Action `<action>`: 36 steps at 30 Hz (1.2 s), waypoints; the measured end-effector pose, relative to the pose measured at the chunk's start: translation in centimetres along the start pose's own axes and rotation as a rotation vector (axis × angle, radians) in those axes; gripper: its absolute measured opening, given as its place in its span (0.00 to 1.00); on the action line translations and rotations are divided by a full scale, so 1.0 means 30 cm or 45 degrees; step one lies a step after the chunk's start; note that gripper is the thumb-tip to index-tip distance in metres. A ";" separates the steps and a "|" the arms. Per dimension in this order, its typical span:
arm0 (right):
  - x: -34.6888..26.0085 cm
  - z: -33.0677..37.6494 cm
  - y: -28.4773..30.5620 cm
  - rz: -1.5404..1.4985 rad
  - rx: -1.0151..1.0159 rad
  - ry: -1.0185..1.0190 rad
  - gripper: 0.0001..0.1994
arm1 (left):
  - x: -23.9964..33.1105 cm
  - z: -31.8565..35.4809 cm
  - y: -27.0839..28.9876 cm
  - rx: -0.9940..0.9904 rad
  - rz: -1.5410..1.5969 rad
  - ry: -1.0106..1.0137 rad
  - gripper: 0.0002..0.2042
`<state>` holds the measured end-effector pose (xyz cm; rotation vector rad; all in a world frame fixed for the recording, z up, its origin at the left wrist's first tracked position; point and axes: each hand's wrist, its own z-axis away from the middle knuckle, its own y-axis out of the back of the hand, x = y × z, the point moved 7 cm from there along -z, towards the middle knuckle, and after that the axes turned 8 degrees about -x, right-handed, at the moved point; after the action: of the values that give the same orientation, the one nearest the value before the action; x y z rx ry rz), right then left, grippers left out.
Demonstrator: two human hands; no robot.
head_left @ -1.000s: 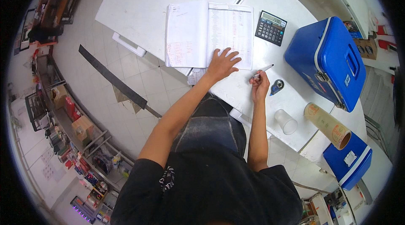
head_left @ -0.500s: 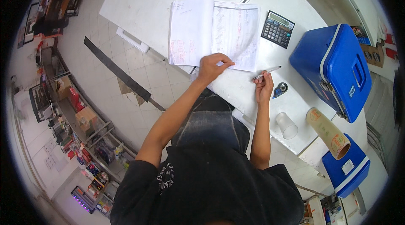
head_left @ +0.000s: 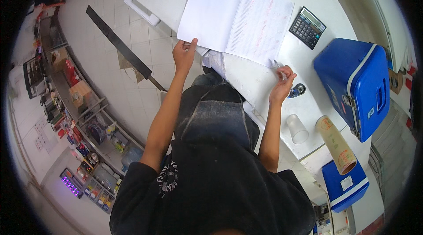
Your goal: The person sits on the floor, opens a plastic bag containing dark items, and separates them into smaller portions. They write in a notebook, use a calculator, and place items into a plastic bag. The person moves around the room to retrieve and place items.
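Leftward since a second ago, the left hand (head_left: 184,53) now pinches the open notebook (head_left: 235,16) page's edge; right hand (head_left: 282,87) pinches a pen (head_left: 279,69). Turning gently avoids tearing.

Our left hand (head_left: 183,54) pinches the lower left corner of the open notebook (head_left: 235,16) on the white counter (head_left: 308,72). Our right hand (head_left: 282,88) grips a pen (head_left: 278,68) at the notebook's lower right corner. Beyond those fingers lies a calculator (head_left: 307,27); just right of them sits a blue cooler (head_left: 352,85), and nearer us a clear plastic cup (head_left: 297,129) beside a cardboard tube (head_left: 337,144).
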<state>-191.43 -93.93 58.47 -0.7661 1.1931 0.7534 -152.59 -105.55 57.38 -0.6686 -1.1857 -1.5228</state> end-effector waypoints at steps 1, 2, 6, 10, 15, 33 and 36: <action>-0.050 0.002 -0.020 0.240 0.017 0.101 0.26 | 0.018 0.004 0.011 0.054 -0.124 -0.041 0.19; -0.114 0.007 -0.054 0.458 0.019 0.228 0.23 | 0.029 0.006 0.020 0.106 -0.249 -0.082 0.19; -0.097 0.005 -0.114 0.901 -0.218 -0.053 0.13 | 0.019 -0.029 0.069 0.211 -0.266 0.055 0.20; -0.081 0.033 -0.168 1.326 -0.095 -0.085 0.27 | 0.047 -0.100 0.116 0.218 -0.358 0.027 0.20; 0.001 0.076 -0.201 1.614 -0.185 -0.109 0.45 | 0.085 -0.144 0.106 0.165 -0.572 -0.161 0.21; 0.052 0.054 -0.346 0.962 -0.053 0.108 0.19 | 0.269 -0.273 -0.007 0.114 -1.060 -0.334 0.19; -0.059 0.080 -0.494 0.882 -0.287 0.459 0.22 | 0.359 -0.226 -0.043 0.090 -0.909 -0.452 0.22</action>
<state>-178.17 -100.07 62.39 -0.6863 1.7545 1.3767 -155.91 -116.03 63.95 -0.4990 -1.8754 -1.9784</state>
